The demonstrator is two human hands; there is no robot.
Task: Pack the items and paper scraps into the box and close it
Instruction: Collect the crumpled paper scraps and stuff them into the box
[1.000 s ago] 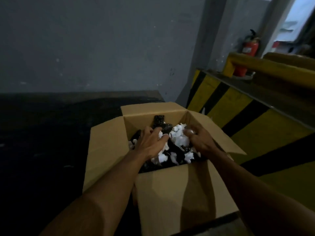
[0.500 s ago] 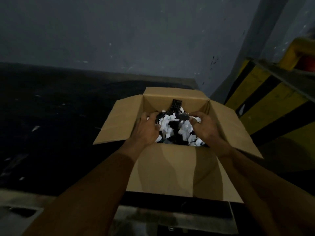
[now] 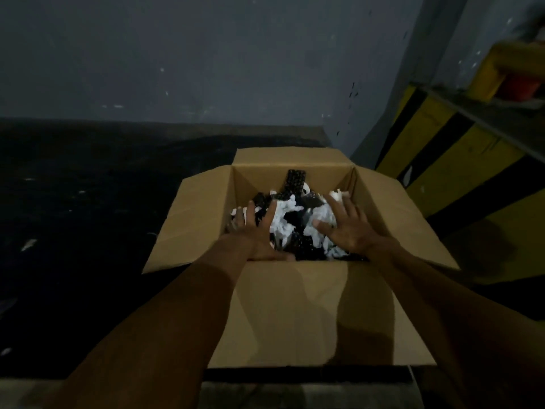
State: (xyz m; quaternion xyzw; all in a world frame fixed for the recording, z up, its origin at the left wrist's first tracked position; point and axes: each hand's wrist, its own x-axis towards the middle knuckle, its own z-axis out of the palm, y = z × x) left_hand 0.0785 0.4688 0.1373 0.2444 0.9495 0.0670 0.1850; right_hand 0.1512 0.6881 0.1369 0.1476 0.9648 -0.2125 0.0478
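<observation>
Inside box [image 3: 295, 314]: paper scraps [image 3: 283, 222], black items [image 3: 295, 181]; flaps open.

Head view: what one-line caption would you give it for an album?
Left hand and right hand press flat on paper scraps and black items in an open cardboard box.

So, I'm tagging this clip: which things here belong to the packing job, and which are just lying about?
Job: cardboard box, white paper scraps, black items inside it, left hand and right hand pressing on them.
Lying about: yellow-and-black barrier, blurred red object.
</observation>
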